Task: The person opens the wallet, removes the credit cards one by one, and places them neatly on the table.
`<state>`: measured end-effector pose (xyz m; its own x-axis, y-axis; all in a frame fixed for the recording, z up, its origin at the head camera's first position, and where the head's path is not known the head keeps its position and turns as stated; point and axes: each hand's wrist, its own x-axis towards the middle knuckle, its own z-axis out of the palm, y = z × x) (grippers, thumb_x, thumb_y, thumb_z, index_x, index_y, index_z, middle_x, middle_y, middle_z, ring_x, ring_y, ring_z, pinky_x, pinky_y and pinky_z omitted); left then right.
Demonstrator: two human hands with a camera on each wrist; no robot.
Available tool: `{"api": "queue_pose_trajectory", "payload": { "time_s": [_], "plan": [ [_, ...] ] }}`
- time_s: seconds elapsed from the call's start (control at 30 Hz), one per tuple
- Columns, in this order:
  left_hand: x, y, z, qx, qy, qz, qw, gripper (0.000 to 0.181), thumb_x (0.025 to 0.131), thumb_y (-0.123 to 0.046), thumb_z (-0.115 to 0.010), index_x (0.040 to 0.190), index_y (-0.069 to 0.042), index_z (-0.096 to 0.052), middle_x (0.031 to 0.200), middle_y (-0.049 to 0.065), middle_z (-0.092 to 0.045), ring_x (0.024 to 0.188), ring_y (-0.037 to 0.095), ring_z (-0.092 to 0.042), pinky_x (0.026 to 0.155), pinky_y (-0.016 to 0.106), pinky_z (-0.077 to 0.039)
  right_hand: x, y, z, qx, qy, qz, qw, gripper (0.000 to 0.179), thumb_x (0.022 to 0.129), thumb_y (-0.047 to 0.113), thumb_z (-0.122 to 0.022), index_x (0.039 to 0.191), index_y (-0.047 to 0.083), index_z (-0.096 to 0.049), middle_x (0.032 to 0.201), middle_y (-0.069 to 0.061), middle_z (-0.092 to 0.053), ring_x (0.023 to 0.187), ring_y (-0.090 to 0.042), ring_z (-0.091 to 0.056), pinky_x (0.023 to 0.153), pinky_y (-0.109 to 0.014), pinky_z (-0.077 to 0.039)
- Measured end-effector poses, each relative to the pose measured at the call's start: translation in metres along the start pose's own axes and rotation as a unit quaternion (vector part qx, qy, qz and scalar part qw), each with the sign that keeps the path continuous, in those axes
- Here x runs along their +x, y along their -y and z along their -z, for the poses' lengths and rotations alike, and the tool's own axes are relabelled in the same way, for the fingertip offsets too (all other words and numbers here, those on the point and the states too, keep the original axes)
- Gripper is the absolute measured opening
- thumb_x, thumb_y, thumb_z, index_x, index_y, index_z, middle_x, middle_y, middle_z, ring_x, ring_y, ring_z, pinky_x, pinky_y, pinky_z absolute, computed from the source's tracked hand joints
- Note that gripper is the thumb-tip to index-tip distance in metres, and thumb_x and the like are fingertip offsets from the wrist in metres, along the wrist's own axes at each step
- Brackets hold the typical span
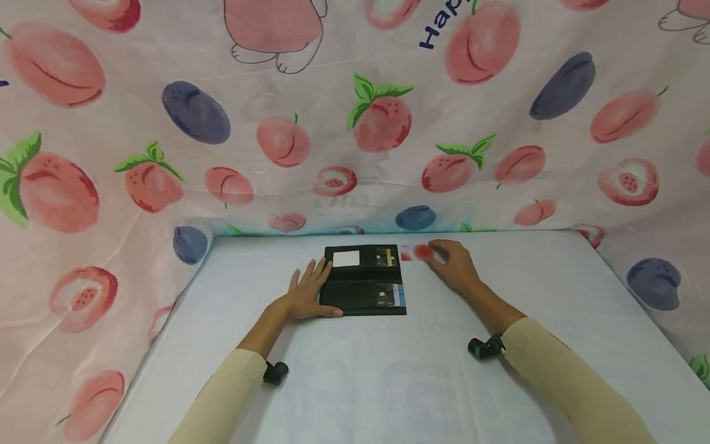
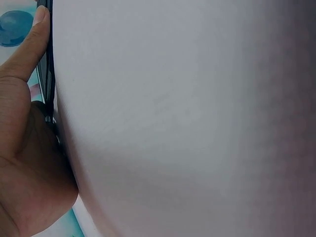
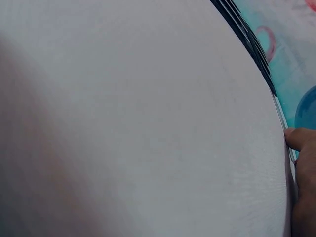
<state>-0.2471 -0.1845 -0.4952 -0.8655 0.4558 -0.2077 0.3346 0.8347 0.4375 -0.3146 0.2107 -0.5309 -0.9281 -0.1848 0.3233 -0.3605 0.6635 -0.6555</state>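
A black bifold wallet lies unfolded on the white tabletop, cards showing in its upper and lower slots. My left hand rests along its left edge with fingers spread and the thumb on the lower corner. That thumb also shows against the dark wallet edge in the left wrist view. Just right of the wallet's upper half is a small white-and-red card with a red round patch. My right hand pinches the card's right end between thumb and fingers. In the right wrist view the right thumb meets the thin card edge.
A white card fills the wallet's upper left window, and a bank card sits at upper right. Another card with a blue edge sticks out of the lower slot. Behind the table hangs a fruit-printed cloth.
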Motion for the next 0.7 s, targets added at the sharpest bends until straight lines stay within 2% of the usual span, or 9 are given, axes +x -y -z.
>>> {"api": "queue_pose_trajectory", "payload": {
  "time_s": [0.3,0.4,0.6,0.7],
  "plan": [
    [0.002,0.003,-0.002,-0.01,0.0,0.0,1.0,0.122,0.089,-0.061,-0.078,0.169,-0.008,-0.002,0.175,0.015,0.007,0.159,0.037,0.014,0.123,0.061,0.013,0.0,-0.001,-0.002,-0.015,-0.004,0.0,0.9999,0.04,0.099,0.012,-0.073,0.135,-0.004,-0.067,0.136,-0.023,-0.065,0.132,-0.041,-0.054,0.113,-0.059,-0.042],
    [0.004,0.007,-0.004,-0.025,-0.005,-0.008,0.9996,0.123,0.089,-0.062,-0.077,0.169,-0.006,-0.002,0.175,0.016,0.008,0.159,0.037,0.015,0.123,0.061,0.014,0.0,-0.002,-0.003,-0.019,-0.006,-0.002,0.9998,0.039,0.099,0.013,-0.073,0.135,-0.004,-0.067,0.136,-0.022,-0.066,0.131,-0.041,-0.054,0.112,-0.059,-0.043],
    [0.008,0.015,-0.011,-0.023,-0.011,-0.012,0.9996,0.123,0.089,-0.065,-0.073,0.169,-0.01,0.001,0.176,0.011,0.01,0.159,0.033,0.017,0.123,0.058,0.017,0.0,-0.002,-0.003,-0.02,-0.009,-0.001,0.9998,0.039,0.099,0.014,-0.072,0.134,-0.003,-0.068,0.134,-0.022,-0.066,0.13,-0.041,-0.055,0.111,-0.06,-0.044],
    [0.006,0.012,-0.007,-0.027,-0.011,-0.01,0.9995,0.123,0.089,-0.061,-0.077,0.169,-0.007,-0.002,0.176,0.013,0.008,0.159,0.035,0.015,0.123,0.06,0.015,0.001,-0.003,-0.003,-0.018,-0.007,-0.004,0.9998,0.038,0.099,0.014,-0.073,0.134,-0.002,-0.068,0.134,-0.021,-0.066,0.13,-0.041,-0.055,0.111,-0.059,-0.044]
  ]
}}
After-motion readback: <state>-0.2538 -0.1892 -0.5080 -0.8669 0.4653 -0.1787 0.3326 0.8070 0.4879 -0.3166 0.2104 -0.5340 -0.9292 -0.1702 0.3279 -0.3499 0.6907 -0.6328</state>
